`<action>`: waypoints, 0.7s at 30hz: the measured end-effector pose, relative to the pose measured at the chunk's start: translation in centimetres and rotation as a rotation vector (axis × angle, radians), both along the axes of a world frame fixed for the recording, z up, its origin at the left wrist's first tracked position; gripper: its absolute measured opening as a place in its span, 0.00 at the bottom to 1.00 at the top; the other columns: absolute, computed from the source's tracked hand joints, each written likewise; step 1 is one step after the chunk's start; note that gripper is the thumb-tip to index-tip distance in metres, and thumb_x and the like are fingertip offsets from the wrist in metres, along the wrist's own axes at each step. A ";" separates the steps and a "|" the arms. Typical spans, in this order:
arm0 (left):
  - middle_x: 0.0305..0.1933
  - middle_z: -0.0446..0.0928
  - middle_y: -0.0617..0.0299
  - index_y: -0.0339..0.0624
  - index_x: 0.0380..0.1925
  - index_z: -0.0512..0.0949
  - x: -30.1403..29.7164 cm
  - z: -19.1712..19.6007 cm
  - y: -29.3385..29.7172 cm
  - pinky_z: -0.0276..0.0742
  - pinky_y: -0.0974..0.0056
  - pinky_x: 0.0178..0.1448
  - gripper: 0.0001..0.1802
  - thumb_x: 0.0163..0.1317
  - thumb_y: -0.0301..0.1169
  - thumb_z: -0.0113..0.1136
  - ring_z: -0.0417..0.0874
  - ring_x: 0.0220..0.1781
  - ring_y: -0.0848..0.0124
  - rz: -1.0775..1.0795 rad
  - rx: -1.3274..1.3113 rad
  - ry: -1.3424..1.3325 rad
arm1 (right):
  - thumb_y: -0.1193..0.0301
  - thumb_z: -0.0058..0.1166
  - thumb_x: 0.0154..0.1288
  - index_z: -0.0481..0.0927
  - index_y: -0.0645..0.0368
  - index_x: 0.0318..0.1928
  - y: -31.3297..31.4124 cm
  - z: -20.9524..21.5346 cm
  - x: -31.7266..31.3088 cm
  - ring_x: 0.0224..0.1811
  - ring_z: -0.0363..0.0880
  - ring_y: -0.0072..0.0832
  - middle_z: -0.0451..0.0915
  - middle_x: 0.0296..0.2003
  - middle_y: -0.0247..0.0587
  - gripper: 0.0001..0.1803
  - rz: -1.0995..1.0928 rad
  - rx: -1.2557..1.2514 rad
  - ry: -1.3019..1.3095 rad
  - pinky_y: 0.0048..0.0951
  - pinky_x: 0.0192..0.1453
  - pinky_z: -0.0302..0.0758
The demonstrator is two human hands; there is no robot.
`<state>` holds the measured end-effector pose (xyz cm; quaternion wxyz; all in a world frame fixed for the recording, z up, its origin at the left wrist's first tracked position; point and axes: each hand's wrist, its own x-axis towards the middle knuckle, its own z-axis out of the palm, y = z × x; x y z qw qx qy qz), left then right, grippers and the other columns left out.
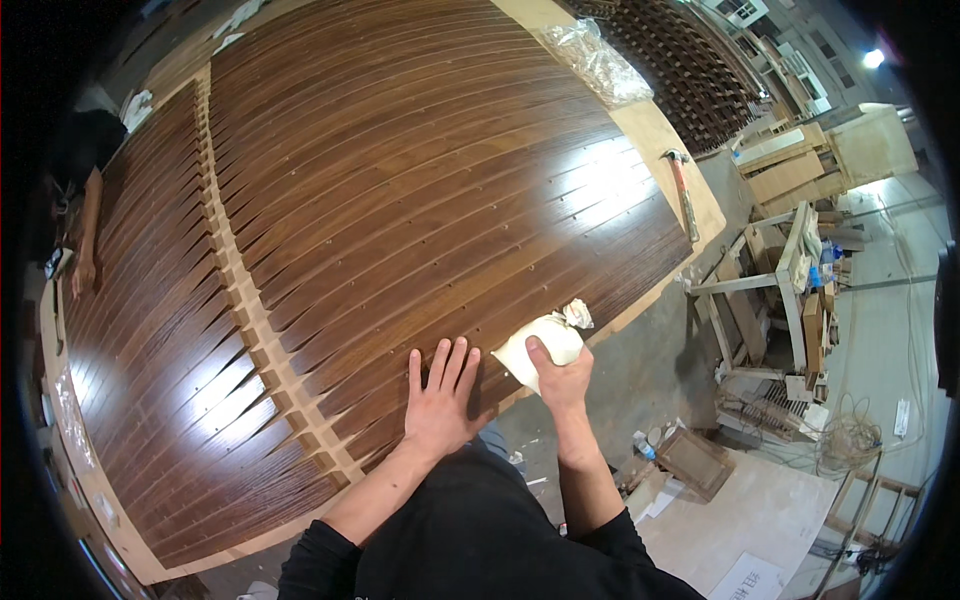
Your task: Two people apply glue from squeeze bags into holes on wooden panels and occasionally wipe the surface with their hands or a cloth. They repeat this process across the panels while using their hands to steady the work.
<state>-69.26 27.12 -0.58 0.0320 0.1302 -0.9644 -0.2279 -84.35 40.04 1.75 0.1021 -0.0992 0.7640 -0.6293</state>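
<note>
Dark brown, glossy wood slats (pixel 400 220) lie side by side on a pale board, with small round spots dotted along them. My left hand (pixel 440 400) rests flat on the slats near the close edge, fingers stretched and apart. To the right of it, my right hand (pixel 562 378) is closed around a plump cream-white squeeze bag (pixel 540 350). The bag's gathered, crumpled end (pixel 577 314) sticks up at the upper right, and its narrower end points left, low over the slats. Whether that tip touches the wood I cannot tell.
A pale notched strip (pixel 240 285) splits the slats at left. A hammer (pixel 683 192) and clear plastic wrap (pixel 597 62) lie along the right border. Another person's arm (pixel 88 235) reaches in at far left. A wooden stand (pixel 790 290) with scrap boards is at right.
</note>
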 end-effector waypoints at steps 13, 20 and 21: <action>0.84 0.56 0.51 0.44 0.78 0.64 0.1 -0.3 -0.2 0.36 0.32 0.86 0.56 0.55 0.61 0.72 0.50 0.88 0.55 -0.038 -0.033 -0.061 | 0.72 0.76 0.59 0.87 0.66 0.47 -0.3 0.7 0.2 0.41 0.87 0.22 0.90 0.39 0.39 0.17 0.066 0.180 0.039 0.28 0.48 0.83; 0.84 0.56 0.50 0.46 0.78 0.64 -0.1 0.0 -0.1 0.38 0.31 0.85 0.55 0.55 0.62 0.72 0.51 0.87 0.54 -0.037 -0.011 -0.058 | 0.52 0.60 0.75 0.81 0.58 0.57 2.3 -0.3 -1.2 0.39 0.85 0.27 0.85 0.43 0.33 0.23 -0.209 -0.528 -0.452 0.29 0.37 0.82; 0.84 0.56 0.50 0.46 0.78 0.64 -0.1 0.2 -0.3 0.38 0.31 0.85 0.55 0.55 0.62 0.72 0.51 0.87 0.54 -0.035 -0.013 -0.060 | 0.52 0.60 0.75 0.81 0.58 0.57 2.3 0.4 -1.4 0.39 0.85 0.27 0.85 0.43 0.33 0.23 -0.207 -0.529 -0.454 0.29 0.37 0.82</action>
